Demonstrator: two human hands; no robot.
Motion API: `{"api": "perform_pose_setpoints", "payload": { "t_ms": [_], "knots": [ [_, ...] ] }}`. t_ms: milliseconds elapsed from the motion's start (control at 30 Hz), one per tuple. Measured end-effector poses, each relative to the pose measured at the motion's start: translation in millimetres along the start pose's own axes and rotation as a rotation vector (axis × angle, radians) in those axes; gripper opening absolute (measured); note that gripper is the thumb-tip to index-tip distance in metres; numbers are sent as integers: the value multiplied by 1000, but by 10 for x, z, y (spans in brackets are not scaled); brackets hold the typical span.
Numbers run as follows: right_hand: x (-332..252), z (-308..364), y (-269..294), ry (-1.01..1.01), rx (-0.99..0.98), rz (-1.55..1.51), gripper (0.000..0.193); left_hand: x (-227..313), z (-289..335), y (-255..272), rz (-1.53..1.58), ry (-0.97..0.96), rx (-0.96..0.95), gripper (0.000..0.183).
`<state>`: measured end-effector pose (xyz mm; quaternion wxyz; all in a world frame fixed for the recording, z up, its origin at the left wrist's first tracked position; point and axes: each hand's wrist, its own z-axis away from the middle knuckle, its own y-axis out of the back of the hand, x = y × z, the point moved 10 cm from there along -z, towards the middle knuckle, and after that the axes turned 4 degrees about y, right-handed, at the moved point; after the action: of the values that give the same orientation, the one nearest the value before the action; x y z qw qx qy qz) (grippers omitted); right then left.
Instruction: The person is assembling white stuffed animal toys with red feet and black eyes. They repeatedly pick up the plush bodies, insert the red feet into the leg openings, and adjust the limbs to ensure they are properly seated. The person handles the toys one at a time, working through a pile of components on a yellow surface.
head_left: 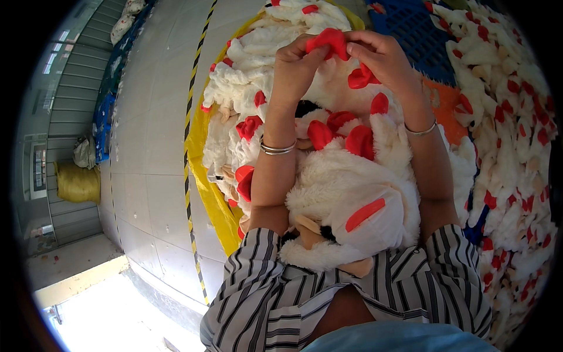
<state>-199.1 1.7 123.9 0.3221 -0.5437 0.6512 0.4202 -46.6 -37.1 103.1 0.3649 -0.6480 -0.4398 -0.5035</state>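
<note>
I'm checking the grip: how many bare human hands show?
2: the left hand at the left side of the soft red fabric piece, the right hand at its right.

We're noting red piece [329, 42] between twelve and one o'clock; white plush [328, 176] toward four, bearing red, black, tan patches. We're seeing black-striped white shirt [396, 281] toward five; yellow sheet [214, 216], black-and-yellow striped tape [186, 152] toward nine; blue crate [425, 53] between one and two.

The red cloth piece [329, 42] at upper centre looks matt; the mid-frame white plush [328, 176], fluffy; the bangles [278, 151], shiny metal; the left-of-centre yellow sheet [218, 218], smooth plastic.
</note>
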Motion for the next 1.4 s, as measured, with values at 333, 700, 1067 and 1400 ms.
{"api": "perform_pose_setpoints", "payload": {
  "t_ms": [333,700,1067,1400],
  "knots": [
    [-51,-195,324,61,-48,334,15,142,-217,171,-138,-3,112,19],
    [248,-82,2150,49,267,372,30,148,-469,1601,446,-160,463,16],
    [-401,-119,1298,-50,311,82,26,434,-692,1125,399,-41,175,36],
    [30,752,-566,-235,-417,129,54,-768,-374,397,-284,221,190,40]
  ]
}}
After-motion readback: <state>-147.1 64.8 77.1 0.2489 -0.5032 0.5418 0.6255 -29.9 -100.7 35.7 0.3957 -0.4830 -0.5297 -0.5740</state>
